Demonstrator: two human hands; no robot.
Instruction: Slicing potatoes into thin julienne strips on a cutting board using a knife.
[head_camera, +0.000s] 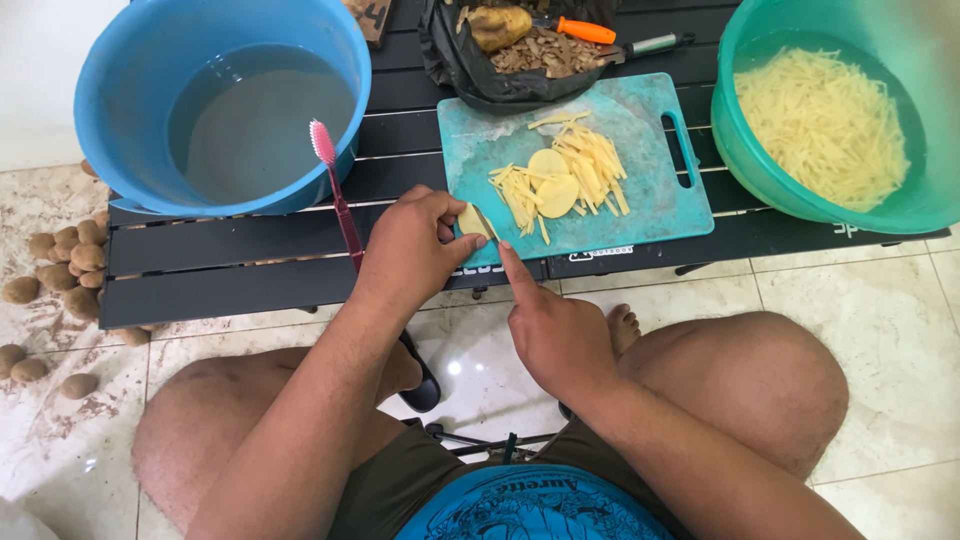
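Note:
My left hand (415, 245) pinches a peeled potato piece (468, 220) on the near left corner of a teal cutting board (650, 190). My right hand (555, 330) grips a knife (486, 224), its index finger stretched along the back of the thin blade. The blade stands against the right side of the potato piece, and the handle is hidden in my palm. Cut potato strips (595, 170) and two round slices (553, 180) lie in the middle of the board.
A blue basin of water (130, 90) sits on the black slatted table (230, 265), with a pink toothbrush (335, 190) leaning on it. A green basin (745, 150) holds potato strips. A black bag (470, 80) holds peels beside an orange-handled tool (585, 30). Unpeeled potatoes (70, 255) lie on the floor.

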